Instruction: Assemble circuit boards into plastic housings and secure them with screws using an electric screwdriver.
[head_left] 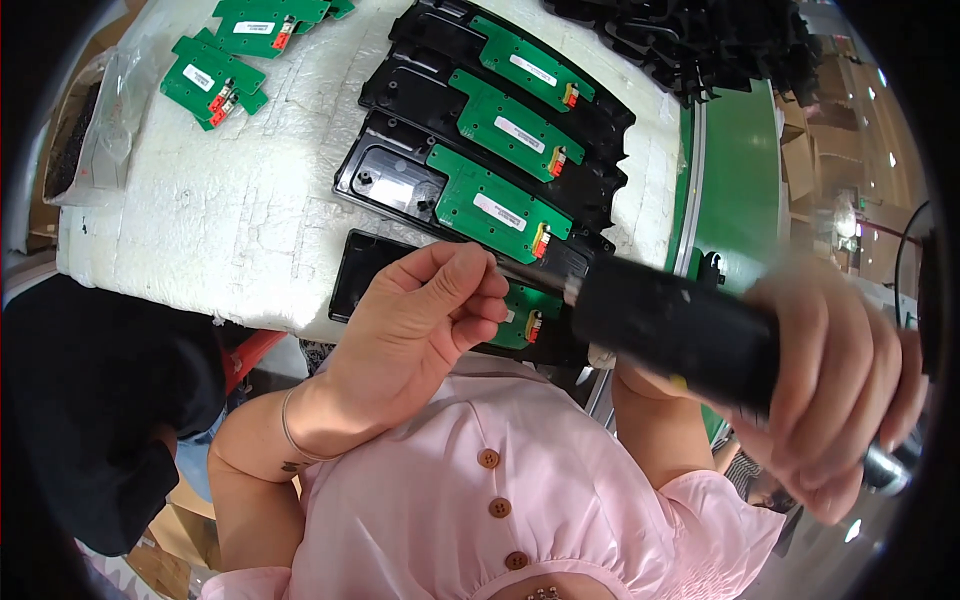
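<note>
My right hand (840, 375), smeared by motion, is wrapped round a thick black electric screwdriver (675, 330). The tool lies roughly level, its slim tip pointing left towards my left hand (405, 320). There the thumb and fingers are pinched together; whatever they hold, if anything, is too small to make out. Below the left hand sits the nearest black plastic tray (352, 268), with a green circuit board (523, 300) in it, partly covered by my fingers. Just beyond, another green circuit board (455, 190) with a white label and a red-white connector lies in its own black tray.
Two more trays with a green board (480, 105) and a green board (510, 45) lie farther off, on a white foam-like surface (230, 220). Loose boards (185, 92) are at the far left, beside a clear bag (115, 120). Black parts (700, 40) are heaped far right.
</note>
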